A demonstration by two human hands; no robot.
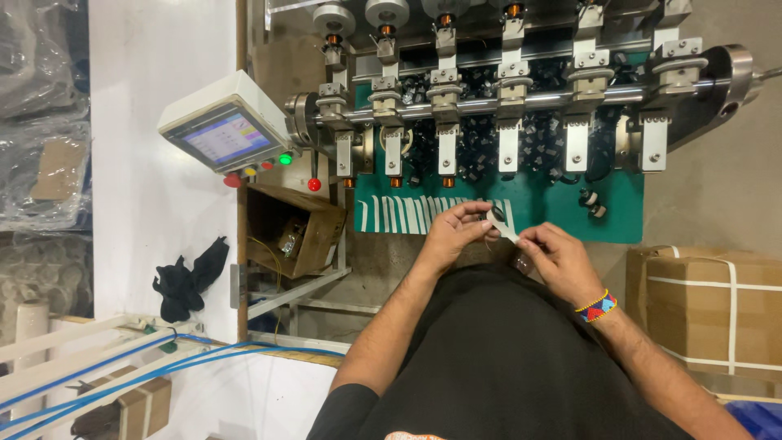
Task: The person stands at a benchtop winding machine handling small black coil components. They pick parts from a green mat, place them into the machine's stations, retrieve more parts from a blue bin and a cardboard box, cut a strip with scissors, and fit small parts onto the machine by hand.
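Left hand: the left hand is pinching closed on one end of a white strip, with a small dark part sitting at its fingertips; whether it is gripping that part too I cannot tell

Right hand: the right hand is gripping the other end of the strip between thumb and fingers; a beaded bracelet is circling its wrist

Strip: it is hanging between the two hands, tilted, just above the person's lap

Just beyond the hands: a row of white strips is lying on a green mat; two small dark spools are sitting beyond the right hand

Right of the right hand: a strapped cardboard box is standing close by

Left of the left hand: an open cardboard box is sitting lower down; black cloth is lying further left

Farthest: a metal machine is standing with its row of clamps; a touch screen is glowing at its left end
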